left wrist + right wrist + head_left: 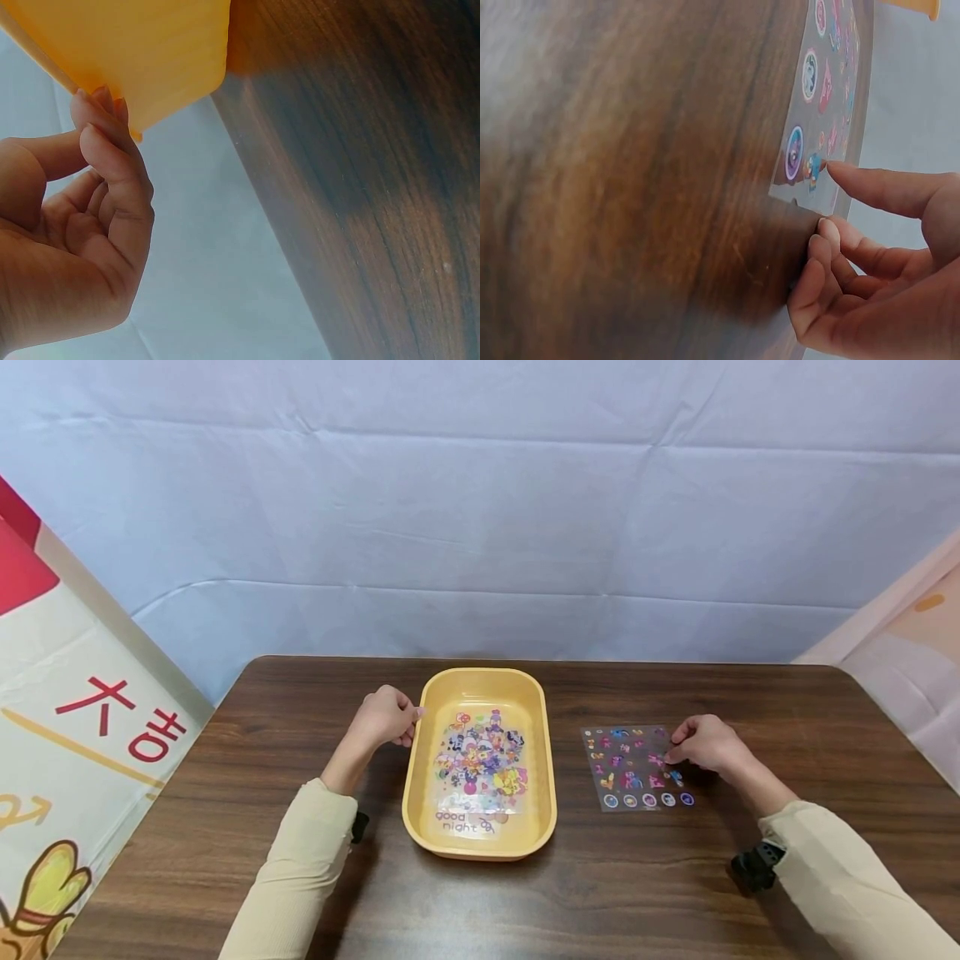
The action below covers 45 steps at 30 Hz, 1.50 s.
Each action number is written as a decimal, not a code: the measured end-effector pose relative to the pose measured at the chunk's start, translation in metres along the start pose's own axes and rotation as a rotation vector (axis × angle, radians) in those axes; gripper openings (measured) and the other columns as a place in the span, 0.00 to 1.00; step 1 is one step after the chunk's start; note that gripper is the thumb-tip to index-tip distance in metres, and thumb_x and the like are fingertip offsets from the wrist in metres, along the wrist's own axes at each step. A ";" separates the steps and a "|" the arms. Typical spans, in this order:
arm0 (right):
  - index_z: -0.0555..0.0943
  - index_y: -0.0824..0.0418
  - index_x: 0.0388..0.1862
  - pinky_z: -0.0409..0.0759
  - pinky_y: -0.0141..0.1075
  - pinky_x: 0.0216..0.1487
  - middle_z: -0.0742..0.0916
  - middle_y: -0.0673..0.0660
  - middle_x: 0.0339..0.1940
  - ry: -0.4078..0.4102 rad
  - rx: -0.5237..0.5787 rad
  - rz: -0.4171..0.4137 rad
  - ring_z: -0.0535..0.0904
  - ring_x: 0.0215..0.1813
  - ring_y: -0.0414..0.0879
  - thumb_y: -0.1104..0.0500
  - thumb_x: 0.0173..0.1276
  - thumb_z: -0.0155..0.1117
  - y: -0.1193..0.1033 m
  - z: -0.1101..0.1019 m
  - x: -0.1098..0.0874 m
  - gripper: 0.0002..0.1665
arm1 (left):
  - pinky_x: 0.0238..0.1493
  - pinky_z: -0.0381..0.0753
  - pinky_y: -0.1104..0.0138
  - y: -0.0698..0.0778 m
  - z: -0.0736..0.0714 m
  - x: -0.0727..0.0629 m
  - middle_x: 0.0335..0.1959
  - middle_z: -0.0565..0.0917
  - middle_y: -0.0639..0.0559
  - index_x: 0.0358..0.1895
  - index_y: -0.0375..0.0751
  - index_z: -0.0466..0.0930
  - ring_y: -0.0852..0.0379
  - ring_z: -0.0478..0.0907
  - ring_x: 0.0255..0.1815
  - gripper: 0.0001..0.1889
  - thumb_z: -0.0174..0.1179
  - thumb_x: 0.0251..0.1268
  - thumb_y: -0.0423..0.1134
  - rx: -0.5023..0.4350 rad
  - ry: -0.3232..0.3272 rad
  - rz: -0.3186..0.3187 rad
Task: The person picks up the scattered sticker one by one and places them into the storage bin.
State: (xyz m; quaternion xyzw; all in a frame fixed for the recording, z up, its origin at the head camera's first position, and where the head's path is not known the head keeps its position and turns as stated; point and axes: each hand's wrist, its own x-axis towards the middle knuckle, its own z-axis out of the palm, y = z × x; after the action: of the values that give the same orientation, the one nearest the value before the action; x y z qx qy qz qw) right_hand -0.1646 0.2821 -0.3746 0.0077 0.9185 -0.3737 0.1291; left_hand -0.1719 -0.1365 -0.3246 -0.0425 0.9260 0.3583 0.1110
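A yellow plastic tray (480,847) stands on the table, with clear sticker sheets (480,760) lying inside it. At its left rim my left hand (384,718) pinches the edge between thumb and fingers; the left wrist view shows those fingertips (101,101) against the tray wall (165,52). To the right, a transparent sticker sheet (626,768) with small colourful figures and a row of round stickers lies flat on the tabletop. My right hand (705,743) holds its right edge, thumb (885,187) on top and curled fingers by the margin.
The brown wooden table (300,693) has rounded far corners. A pale cloth (480,527) hangs behind it. At the left is a printed banner (75,693) with red characters, and a pinkish printed sheet (915,652) hangs at the right.
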 end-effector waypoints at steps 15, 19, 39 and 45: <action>0.75 0.73 0.29 0.68 0.36 0.28 0.78 0.59 0.27 0.011 -0.069 -0.007 0.70 0.30 0.50 0.66 0.49 0.69 -0.005 0.000 -0.002 0.14 | 0.29 0.81 0.61 0.001 0.000 -0.001 0.16 0.79 0.46 0.28 0.31 0.80 0.57 0.77 0.16 0.14 0.52 0.67 0.37 0.001 -0.004 -0.001; 0.75 0.72 0.29 0.68 0.36 0.28 0.78 0.59 0.27 0.007 -0.068 0.006 0.70 0.30 0.50 0.65 0.49 0.69 -0.006 0.000 -0.003 0.13 | 0.29 0.81 0.61 0.001 0.000 -0.002 0.16 0.79 0.46 0.28 0.31 0.80 0.57 0.77 0.16 0.14 0.52 0.67 0.36 -0.002 -0.003 0.002; 0.77 0.68 0.24 0.67 0.36 0.28 0.78 0.56 0.23 -0.008 -0.100 0.017 0.70 0.29 0.49 0.63 0.53 0.67 -0.007 0.001 -0.003 0.10 | 0.28 0.81 0.62 0.002 0.000 -0.003 0.16 0.79 0.47 0.28 0.31 0.81 0.57 0.77 0.16 0.14 0.51 0.67 0.36 0.003 0.004 0.006; 0.77 0.69 0.24 0.68 0.36 0.28 0.78 0.57 0.24 -0.010 -0.108 0.019 0.71 0.29 0.49 0.63 0.53 0.66 -0.009 0.001 -0.004 0.09 | 0.28 0.81 0.62 0.002 0.000 -0.004 0.16 0.79 0.47 0.27 0.32 0.81 0.57 0.77 0.16 0.14 0.51 0.68 0.37 0.012 0.009 0.012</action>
State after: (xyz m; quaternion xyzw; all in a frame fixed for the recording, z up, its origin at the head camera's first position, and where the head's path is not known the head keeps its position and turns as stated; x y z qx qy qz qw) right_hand -0.1618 0.2749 -0.3683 0.0078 0.9366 -0.3222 0.1374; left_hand -0.1687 -0.1356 -0.3225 -0.0381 0.9288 0.3533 0.1047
